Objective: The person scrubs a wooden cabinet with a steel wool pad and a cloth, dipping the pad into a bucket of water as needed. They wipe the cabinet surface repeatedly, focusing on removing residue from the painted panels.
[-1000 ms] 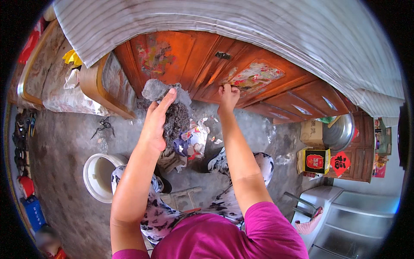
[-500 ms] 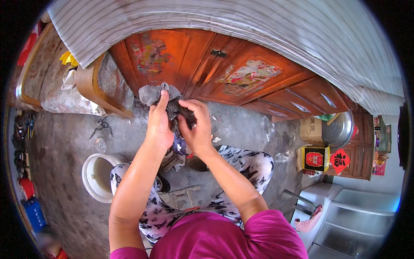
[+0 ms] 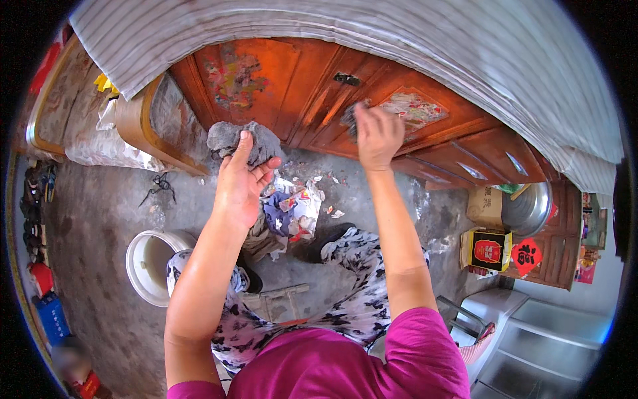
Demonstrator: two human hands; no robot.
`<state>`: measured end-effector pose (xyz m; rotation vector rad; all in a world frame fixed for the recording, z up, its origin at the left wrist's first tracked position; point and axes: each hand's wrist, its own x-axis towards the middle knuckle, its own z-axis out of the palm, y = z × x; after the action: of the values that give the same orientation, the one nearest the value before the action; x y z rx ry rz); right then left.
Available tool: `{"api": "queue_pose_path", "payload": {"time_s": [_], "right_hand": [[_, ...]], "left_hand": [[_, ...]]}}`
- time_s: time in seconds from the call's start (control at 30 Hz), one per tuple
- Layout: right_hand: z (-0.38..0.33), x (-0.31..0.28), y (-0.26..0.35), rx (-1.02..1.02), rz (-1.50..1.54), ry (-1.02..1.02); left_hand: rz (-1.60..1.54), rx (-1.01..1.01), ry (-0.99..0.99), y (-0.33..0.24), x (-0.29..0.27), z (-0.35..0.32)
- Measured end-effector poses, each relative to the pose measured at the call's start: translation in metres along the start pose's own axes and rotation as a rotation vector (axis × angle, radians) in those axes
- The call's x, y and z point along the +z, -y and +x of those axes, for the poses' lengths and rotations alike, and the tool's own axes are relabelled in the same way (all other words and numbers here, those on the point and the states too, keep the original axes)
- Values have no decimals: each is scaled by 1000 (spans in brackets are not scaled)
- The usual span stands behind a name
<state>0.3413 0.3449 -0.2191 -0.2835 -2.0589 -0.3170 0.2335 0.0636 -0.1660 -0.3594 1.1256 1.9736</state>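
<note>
The grey cloth is being gripped by the left hand while the dark wad is being held at the cabinet by the right hand.
Nearest, at lower left, the white bucket is being kept beside the patterned trousers, presumably for easy reach. At centre, paper scraps are being left on the floor, likely where loose bits would be dropping. Left of centre, the cloth is being clamped between thumb and fingers, apart from the right hand, seemingly to give it room. Above centre, the wad is being placed beside a torn paper patch, perhaps because remnants are clinging there; how firmly it is being gripped cannot be told through the blur. Farthest, along the top, the cabinet is being covered by a striped sheet, perhaps against dust.
</note>
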Motion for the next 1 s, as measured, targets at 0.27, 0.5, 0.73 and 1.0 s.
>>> {"api": "queue_pose_path", "payload": {"time_s": [0.27, 0.5, 0.73, 1.0], "right_hand": [[46, -11, -6, -58, -105, -88], [-16, -4, -18, -248, -36, 289], [-14, -2, -22, -272, -151, 265], [36, -15, -7, -47, -124, -68]], "left_hand": [[27, -9, 53, 3, -1, -6], [-8, -2, 54, 2, 3, -1], [2, -16, 66, -1, 2, -1], [0, 24, 36, -7, 6, -13]]}}
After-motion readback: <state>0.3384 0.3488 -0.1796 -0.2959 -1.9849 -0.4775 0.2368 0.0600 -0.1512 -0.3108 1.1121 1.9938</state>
